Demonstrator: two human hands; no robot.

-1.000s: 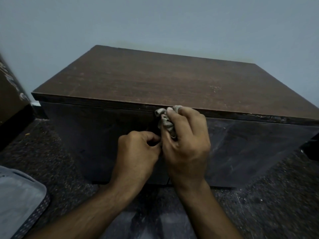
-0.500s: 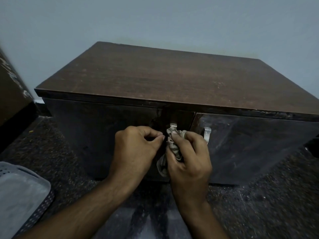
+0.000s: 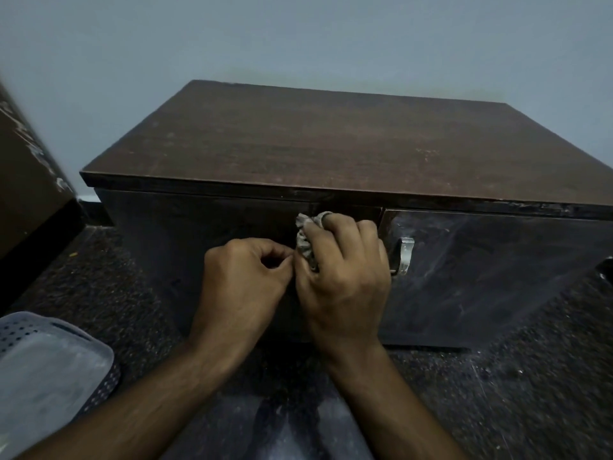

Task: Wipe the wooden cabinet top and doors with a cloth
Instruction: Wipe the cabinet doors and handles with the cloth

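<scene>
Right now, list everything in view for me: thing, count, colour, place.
wooden cabinet: one, dark brown, against the wall, centre of view.
cabinet doors: two, dark glossy brown, on the cabinet front; the right one stands slightly ajar.
door handle: one visible, silver metal, on the right door.
cloth: one, grey, bunched at the upper edge of the left door.
perforated basket: one, pale grey, bottom left on the floor.
brown furniture: one piece, partly seen at the left edge.
wall: pale blue-grey, behind the cabinet.
floor: dark, speckled, dusty.
left hand: curled at the left door's edge; its grip is hidden.
right hand: grips the cloth.
</scene>
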